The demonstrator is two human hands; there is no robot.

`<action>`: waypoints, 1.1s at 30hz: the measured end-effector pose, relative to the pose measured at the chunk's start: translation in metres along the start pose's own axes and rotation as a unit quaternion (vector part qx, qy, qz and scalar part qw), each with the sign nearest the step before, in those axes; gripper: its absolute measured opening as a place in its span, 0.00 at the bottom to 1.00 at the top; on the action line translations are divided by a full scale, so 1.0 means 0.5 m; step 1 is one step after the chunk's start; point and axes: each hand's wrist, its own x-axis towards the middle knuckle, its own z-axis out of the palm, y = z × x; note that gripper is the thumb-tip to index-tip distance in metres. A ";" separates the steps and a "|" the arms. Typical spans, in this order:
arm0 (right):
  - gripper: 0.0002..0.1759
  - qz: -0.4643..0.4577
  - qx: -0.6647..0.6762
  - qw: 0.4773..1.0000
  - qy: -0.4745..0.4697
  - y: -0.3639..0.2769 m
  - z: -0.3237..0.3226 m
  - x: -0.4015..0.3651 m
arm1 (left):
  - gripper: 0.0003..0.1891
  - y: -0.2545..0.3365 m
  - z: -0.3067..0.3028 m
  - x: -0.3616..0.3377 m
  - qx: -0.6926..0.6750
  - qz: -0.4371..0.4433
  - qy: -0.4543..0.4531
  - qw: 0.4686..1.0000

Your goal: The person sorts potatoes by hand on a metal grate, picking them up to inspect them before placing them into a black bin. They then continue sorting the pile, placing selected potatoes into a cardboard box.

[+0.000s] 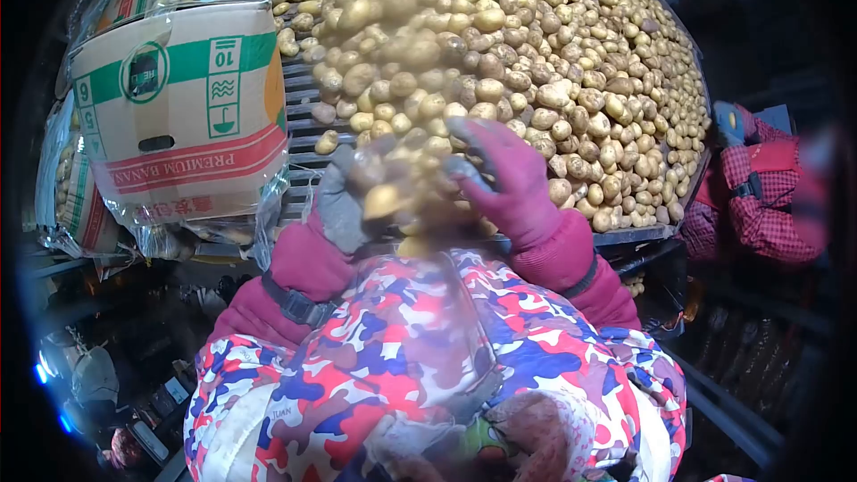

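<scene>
Hundreds of potatoes, most of them yellow-brown and of mixed sizes, lie heaped on a slatted table, whose bare slats show along the left side of the pile. The left hand and the right hand, both gloved, are at the near edge of the pile, in front of a patterned jacket. The right hand is open, its fingers apart and curved toward the potatoes between the hands. The left hand's fingers are partly hidden by a blurred patch; whether they are closed on a potato cannot be told. This patch runs up the pile and obscures the potatoes within it. To the left, just beside the bare slats, stands a carton with green and red bands, its printing inverted; clear wrap hangs at its lower corner. Beyond the table's right edge is another person in checked sleeves.
</scene>
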 end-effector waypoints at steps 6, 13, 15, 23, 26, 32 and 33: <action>0.37 0.137 -0.092 0.959 -0.231 0.024 0.063 -0.101 | 0.36 0.041 -0.062 -0.035 0.016 0.005 0.056 0.998; 0.39 0.246 -0.122 0.915 -0.296 0.012 0.093 -0.051 | 0.39 0.056 -0.149 -0.026 0.010 -0.013 0.031 0.999; 0.32 0.220 -0.111 0.925 -0.291 0.006 0.093 -0.039 | 0.39 0.065 -0.154 -0.019 0.014 -0.045 0.013 0.999; 0.13 0.173 0.031 0.974 -0.140 0.014 0.108 -0.046 | 0.40 0.058 -0.154 0.024 -0.106 -0.075 -0.071 0.989; 0.16 0.209 0.154 0.963 -0.075 -0.002 0.131 -0.034 | 0.38 0.054 -0.127 0.013 -0.091 -0.046 0.000 0.995; 0.30 0.269 0.185 0.934 -0.145 -0.012 0.178 0.001 | 0.36 0.049 -0.123 0.014 -0.013 0.029 0.009 0.999; 0.30 0.253 0.176 0.944 -0.120 -0.007 0.175 0.004 | 0.36 0.047 -0.110 0.013 -0.031 0.039 0.034 0.998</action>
